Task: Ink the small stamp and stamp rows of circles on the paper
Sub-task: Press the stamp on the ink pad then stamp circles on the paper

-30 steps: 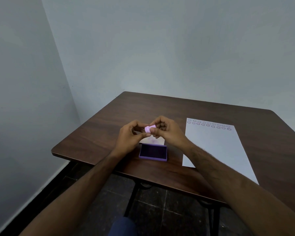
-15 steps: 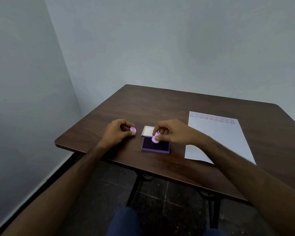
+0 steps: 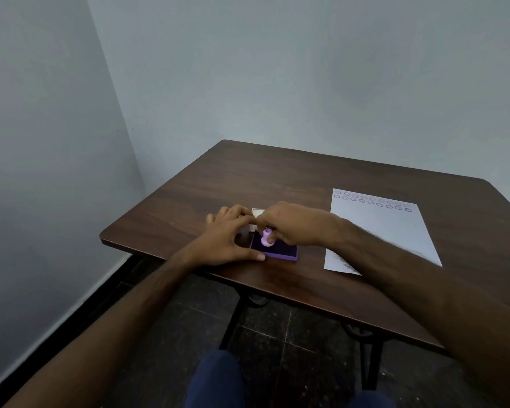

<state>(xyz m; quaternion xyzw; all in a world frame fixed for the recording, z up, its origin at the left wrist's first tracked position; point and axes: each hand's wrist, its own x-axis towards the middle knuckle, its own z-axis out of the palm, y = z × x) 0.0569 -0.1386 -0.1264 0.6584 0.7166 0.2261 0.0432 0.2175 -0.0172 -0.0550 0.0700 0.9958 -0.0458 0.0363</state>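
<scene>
A small pink stamp (image 3: 267, 238) stands upright with its face down on the dark ink of the purple ink pad (image 3: 283, 252), near the table's front edge. My right hand (image 3: 296, 225) pinches the stamp's top from the right. My left hand (image 3: 228, 236) grips the pad's left side, thumb on its front edge and fingers curled behind it. The white paper (image 3: 380, 234) lies to the right, with two rows of stamped circles (image 3: 371, 200) along its far edge. The stamp's cap is not visible.
The pad's white lid (image 3: 258, 212) shows just behind my fingers. The brown wooden table (image 3: 277, 178) stands in a room corner, with grey walls to the left and behind. My right forearm crosses the paper's near left corner. Dark floor tiles and my knees are below.
The stamp and its cap were pulled apart. My right hand brought the stamp down onto the ink pad. My left hand moved right from beside the pad to grip its left side.
</scene>
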